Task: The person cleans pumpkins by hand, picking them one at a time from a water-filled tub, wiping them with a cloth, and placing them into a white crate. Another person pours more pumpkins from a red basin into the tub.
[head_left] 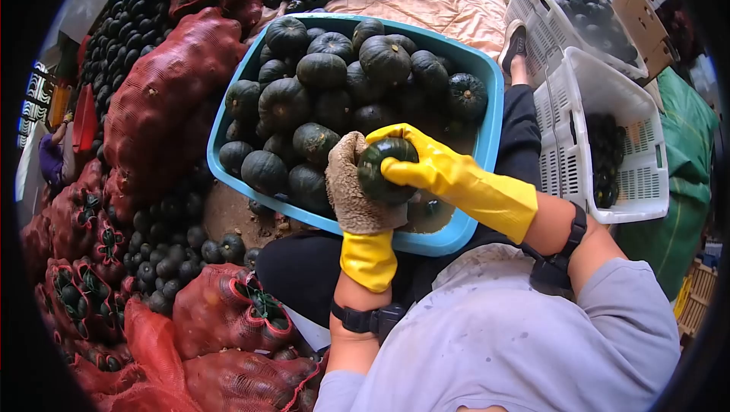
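A dark green squash (378,170) is held between both hands over the near edge of a blue tub (493,108). My left hand (354,188) wears a brown fuzzy mitt over a yellow glove and presses against the squash's left side. In a yellow rubber glove, my right hand (414,161) wraps round the top and right side of the squash. Many dark green squashes (284,104) are heaped in the tub, and some water (430,214) shows at its near right corner.
Red mesh sacks (163,100) of squashes fill the left side. Loose squashes (163,260) lie on the floor. White crates (563,138) stand at the right beside a green sack (688,153). A person (53,157) is at the far left.
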